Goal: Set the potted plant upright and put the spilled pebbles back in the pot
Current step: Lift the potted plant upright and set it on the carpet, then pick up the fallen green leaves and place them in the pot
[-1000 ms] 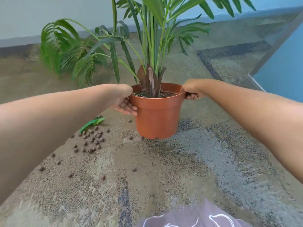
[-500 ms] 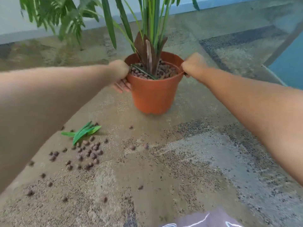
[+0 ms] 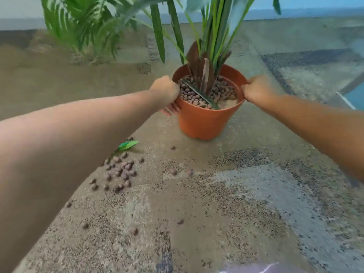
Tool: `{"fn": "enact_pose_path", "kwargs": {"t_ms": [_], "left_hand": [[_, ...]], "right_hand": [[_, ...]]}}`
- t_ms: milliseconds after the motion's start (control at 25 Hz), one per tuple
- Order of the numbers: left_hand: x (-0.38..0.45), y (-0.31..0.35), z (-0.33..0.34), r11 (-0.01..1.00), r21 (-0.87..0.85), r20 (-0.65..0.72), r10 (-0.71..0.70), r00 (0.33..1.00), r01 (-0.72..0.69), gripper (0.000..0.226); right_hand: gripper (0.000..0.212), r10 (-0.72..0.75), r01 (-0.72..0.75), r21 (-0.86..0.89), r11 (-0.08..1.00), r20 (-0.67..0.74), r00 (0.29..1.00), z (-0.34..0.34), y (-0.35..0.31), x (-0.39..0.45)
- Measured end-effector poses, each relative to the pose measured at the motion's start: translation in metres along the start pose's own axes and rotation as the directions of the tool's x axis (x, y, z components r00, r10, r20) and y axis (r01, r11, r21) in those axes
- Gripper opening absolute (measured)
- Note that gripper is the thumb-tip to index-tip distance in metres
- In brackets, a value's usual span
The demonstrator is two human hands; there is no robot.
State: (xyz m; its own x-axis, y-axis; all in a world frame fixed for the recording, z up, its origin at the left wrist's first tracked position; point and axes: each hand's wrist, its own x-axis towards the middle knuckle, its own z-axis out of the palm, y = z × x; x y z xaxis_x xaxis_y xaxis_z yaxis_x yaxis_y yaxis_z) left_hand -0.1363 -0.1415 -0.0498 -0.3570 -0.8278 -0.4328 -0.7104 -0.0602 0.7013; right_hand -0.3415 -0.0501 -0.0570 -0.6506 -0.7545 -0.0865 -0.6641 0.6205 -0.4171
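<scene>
Both hands are clamped on the rim of the terracotta-coloured round plastic pot (image 3: pixel 204 119): the left hand (image 3: pixel 167 93) wraps the near-left edge with its fingers (image 3: pixel 171 110) showing under the lip, and the right hand (image 3: pixel 256 90) pinches the right edge. The pot stands upright on the mottled beige-and-grey carpet (image 3: pixel 226 203), its base apparently touching the floor, and the tall green palm-like plant (image 3: pixel 212 32) rises straight out of it. Brown clay pebbles (image 3: pixel 222 91) fill the far and left part of the pot, while a bare pale patch shows at the near-right side, which suggests how much is missing.

Righting the plant looks done, or all but done; what remains of this step is only to let go once the pot sits steady. Most of the spilled brown pebbles (image 3: pixel 120 172) lie in a loose cluster on the carpet to the near left of the pot, just beside a small loose green leaf (image 3: pixel 128 145); single ones lie scattered nearer the camera and toward the middle.

Next comes the gathering, I judge. It calls for freeing at least one hand, reaching to the cluster and scooping or pinching the small round pieces, which are likely to roll and to hide against the speckled carpet. Keeping one hand on the rim would guard against the top-heavy plant tipping again.
</scene>
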Motion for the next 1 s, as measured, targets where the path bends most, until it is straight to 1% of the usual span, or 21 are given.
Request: {"fn": "enact_pose_path", "kwargs": {"t_ms": [40,80,120,160,240,360,400,480,560,600,640,680,720,760,800,840,880,920,960,1000], "left_hand": [[-0.004,-0.002,0.001,0.999,-0.038,-0.014,-0.018,1.000,0.017,0.037],[-0.009,-0.004,0.000,0.996,-0.082,-0.017,-0.045,0.999,0.044,0.041],[-0.013,-0.007,0.000,0.991,-0.120,-0.013,-0.065,0.998,0.063,0.045],[-0.018,-0.012,-0.002,0.987,-0.146,-0.003,-0.064,0.998,0.062,0.047],[-0.027,-0.023,-0.009,0.985,-0.170,0.020,-0.019,1.000,0.022,0.040],[-0.042,-0.041,-0.025,0.989,-0.150,-0.003,-0.013,1.000,0.012,0.039],[-0.045,-0.045,-0.027,0.987,-0.158,0.004,-0.011,1.000,0.011,0.038],[-0.054,-0.048,-0.024,0.984,-0.178,0.059,0.013,0.998,-0.002,0.037],[-0.060,-0.051,-0.013,0.983,-0.179,0.123,0.068,0.990,-0.045,0.039],[-0.063,-0.053,-0.007,0.982,-0.172,0.122,0.104,0.987,-0.082,0.038],[-0.065,-0.058,-0.001,0.977,-0.171,0.079,0.142,0.987,-0.127,0.036],[-0.069,-0.065,0.003,0.971,-0.165,-0.015,0.173,0.985,-0.173,0.033],[-0.071,-0.075,0.003,0.968,-0.144,-0.142,0.187,0.972,-0.208,0.030],[-0.074,-0.088,0.001,0.968,-0.113,-0.261,0.187,0.947,-0.222,0.028],[-0.076,-0.103,-0.004,0.972,-0.081,-0.344,0.180,0.921,-0.220,0.028],[-0.076,-0.119,-0.013,0.979,-0.035,-0.389,0.173,0.905,-0.201,0.028],[-0.077,-0.136,-0.025,0.986,0.042,-0.402,0.167,0.900,-0.164,0.029],[-0.077,-0.153,-0.040,0.984,0.136,-0.397,0.157,0.904,-0.111,0.033],[-0.077,-0.169,-0.056,0.972,0.226,-0.378,0.143,0.914,-0.059,0.036],[-0.077,-0.182,-0.073,0.953,0.303,-0.352,0.131,0.927,-0.020,0.038]], "right_hand": [[0.018,-0.022,0.020,-0.084,0.996,-0.019,1.000,-0.002,-0.002,-0.002],[0.018,-0.035,0.029,-0.124,0.992,-0.046,0.998,-0.001,-0.003,-0.003],[0.020,-0.029,0.021,-0.119,0.993,-0.066,0.997,0.002,-0.002,-0.004],[0.020,-0.011,0.005,-0.072,0.997,-0.075,0.997,0.006,-0.002,-0.003],[0.021,0.048,-0.042,0.092,0.995,-0.062,0.997,0.016,0.001,0.000],[0.030,0.091,-0.095,0.270,0.958,0.027,0.995,0.026,0.003,0.006],[0.030,0.092,-0.098,0.308,0.946,0.033,0.995,0.028,0.004,0.004],[0.025,0.100,-0.089,0.324,0.942,-0.020,0.995,0.029,0.012,0.000],[0.018,0.132,-0.106,0.327,0.939,-0.060,0.989,0.030,0.020,-0.008],[0.020,0.148,-0.115,0.375,0.920,-0.059,0.987,0.031,0.020,-0.017],[0.026,0.162,-0.118,0.434,0.893,-0.065,0.985,0.034,0.020,-0.027],[0.035,0.177,-0.110,0.488,0.866,-0.093,0.980,0.039,0.019,-0.036],[0.042,0.188,-0.095,0.528,0.844,-0.125,0.974,0.044,0.019,-0.048],[0.044,0.205,-0.093,0.540,0.836,-0.150,0.967,0.052,0.019,-0.061],[0.044,0.241,-0.126,0.541,0.832,-0.148,0.959,0.062,0.020,-0.076],[0.045,0.284,-0.190,0.502,0.844,-0.117,0.952,0.073,0.023,-0.090],[0.048,0.300,-0.253,0.400,0.881,-0.059,0.952,0.085,0.026,-0.105],[0.052,0.272,-0.269,0.224,0.937,0.016,0.962,0.096,0.027,-0.119],[0.052,0.218,-0.223,0.049,0.974,0.099,0.971,0.106,0.026,-0.130],[0.049,0.135,-0.124,-0.077,0.989,0.161,0.978,0.113,0.023,-0.140]]}}
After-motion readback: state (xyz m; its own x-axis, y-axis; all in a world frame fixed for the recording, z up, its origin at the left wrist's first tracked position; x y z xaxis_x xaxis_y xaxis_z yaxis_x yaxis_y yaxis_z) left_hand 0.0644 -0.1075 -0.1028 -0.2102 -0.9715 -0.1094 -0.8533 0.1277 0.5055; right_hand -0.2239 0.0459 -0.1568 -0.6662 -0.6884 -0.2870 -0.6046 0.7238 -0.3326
